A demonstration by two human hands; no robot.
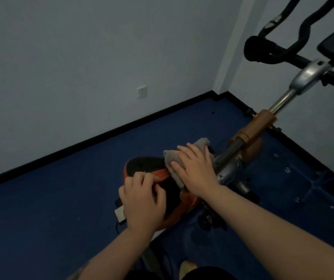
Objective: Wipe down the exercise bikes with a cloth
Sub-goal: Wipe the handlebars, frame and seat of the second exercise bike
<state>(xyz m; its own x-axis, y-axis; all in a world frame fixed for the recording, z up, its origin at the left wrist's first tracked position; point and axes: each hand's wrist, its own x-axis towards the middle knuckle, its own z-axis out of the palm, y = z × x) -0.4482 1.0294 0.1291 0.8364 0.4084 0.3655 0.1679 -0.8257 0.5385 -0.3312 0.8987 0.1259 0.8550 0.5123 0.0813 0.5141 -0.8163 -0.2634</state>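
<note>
Centre of frame: right hand (195,168), fingers straight, presses the cloth (174,158) flat on the saddle (142,165); left hand (142,201) curls round the saddle's near edge. The unpinched cloth may slide off toward the seat post (228,156).

Crumpled grey cloth (179,158) on orange-and-black exercise bike (249,136) saddle's front.

Grey cloth (174,158), black-and-orange saddle (146,166), orange-brown and silver post (263,122), blue floor (61,199).
</note>
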